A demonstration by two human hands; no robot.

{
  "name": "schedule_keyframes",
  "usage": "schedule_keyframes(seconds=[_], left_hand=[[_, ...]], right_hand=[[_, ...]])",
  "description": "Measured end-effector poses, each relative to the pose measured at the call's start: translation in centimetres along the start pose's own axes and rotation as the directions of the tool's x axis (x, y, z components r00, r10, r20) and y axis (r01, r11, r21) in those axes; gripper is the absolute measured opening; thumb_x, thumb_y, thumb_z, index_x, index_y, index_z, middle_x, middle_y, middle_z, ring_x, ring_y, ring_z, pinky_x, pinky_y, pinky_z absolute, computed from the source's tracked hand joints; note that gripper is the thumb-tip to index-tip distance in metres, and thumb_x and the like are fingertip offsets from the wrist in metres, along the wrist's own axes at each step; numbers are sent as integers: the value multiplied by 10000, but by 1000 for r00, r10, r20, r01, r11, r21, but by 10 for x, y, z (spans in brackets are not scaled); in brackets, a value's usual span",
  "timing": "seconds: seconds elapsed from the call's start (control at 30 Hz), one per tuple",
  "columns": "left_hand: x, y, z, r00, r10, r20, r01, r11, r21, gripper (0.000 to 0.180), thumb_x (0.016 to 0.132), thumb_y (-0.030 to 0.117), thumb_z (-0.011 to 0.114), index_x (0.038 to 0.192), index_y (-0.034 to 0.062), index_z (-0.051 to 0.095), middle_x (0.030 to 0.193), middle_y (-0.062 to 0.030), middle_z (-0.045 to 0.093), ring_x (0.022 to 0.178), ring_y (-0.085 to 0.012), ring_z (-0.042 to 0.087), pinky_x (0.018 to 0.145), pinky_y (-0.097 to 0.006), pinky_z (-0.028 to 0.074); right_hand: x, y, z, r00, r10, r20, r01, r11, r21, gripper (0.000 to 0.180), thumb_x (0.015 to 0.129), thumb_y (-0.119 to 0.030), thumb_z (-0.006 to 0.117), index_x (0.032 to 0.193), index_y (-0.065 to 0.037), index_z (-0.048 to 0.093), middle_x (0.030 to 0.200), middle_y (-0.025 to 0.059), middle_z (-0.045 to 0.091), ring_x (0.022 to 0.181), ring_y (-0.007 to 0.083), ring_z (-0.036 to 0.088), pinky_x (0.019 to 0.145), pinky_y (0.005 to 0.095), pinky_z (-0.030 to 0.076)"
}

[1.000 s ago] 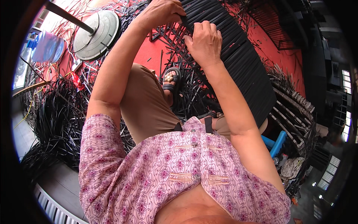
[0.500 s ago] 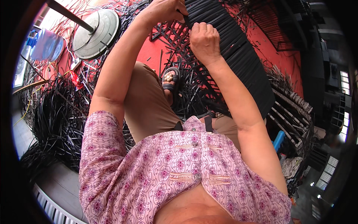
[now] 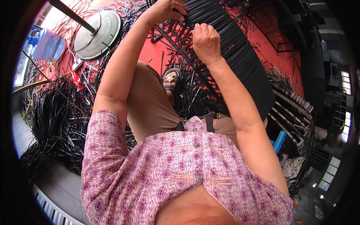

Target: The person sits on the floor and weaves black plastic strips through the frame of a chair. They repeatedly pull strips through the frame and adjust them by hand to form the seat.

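Her left hand [image 3: 165, 9] pinched one black strip [image 3: 187, 20]; right hand [image 3: 205, 42] pressed, fingers curled, on the woven mat [image 3: 240, 52], which looked light, springy, best gripped near its ends.

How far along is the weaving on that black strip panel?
Done: the tightly woven stretch of the black panel. In hand: left hand grips a strip at the open lattice edge, right hand presses the weave. Left: loose ends and the pile of unused strips.

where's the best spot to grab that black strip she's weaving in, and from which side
Probably at the strip's free end, where the left hand pinches it, coming from the person's left, over the open lattice. The woven black panel beyond lies tight and flat, and the right hand presses on its edge.
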State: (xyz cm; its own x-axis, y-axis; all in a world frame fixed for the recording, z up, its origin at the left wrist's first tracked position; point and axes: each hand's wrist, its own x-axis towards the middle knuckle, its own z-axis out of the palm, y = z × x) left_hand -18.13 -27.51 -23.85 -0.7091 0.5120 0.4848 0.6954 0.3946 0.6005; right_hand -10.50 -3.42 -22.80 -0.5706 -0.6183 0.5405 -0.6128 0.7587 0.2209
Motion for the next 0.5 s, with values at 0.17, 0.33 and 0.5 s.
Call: schedule_keyframes(seconds=[0.17, 0.33, 0.5], left_hand=[[1, 0, 6, 999, 42, 28, -43, 998, 45, 241, 822, 135, 821, 1058, 93, 795, 1215, -78, 678, 1149, -241, 642, 989, -354, 524], [-1, -1, 5, 1000, 3, 21, -5, 993, 116, 302, 804, 185, 845, 1090, 113, 783, 1273, -82, 652, 1199, -262, 613, 1024, -375, 499], [14, 69, 19, 991, 129, 39, -135, 941, 310, 413, 751, 165, 845, 1150, 122, 746, 1310, -96, 637, 1244, -299, 586, 1058, -415, 463]], right_hand=[[-1, 8, -6, 995, 101, -21, -94, 971, 222, 125, 904, -160, 674, 949, -43, 666, 913, 121, 628, 882, 305, 657, 774, 406, 565], [-24, 23, -37, 955, 298, -15, -252, 833, 492, 390, 869, -253, 785, 1164, -24, 673, 1116, 152, 654, 1071, 352, 633, 929, 443, 519], [-76, 3, -70, 947, 304, 102, -318, 932, 172, 514, 755, -256, 871, 1173, -74, 635, 1143, 99, 598, 1088, 287, 581, 936, 428, 469]])
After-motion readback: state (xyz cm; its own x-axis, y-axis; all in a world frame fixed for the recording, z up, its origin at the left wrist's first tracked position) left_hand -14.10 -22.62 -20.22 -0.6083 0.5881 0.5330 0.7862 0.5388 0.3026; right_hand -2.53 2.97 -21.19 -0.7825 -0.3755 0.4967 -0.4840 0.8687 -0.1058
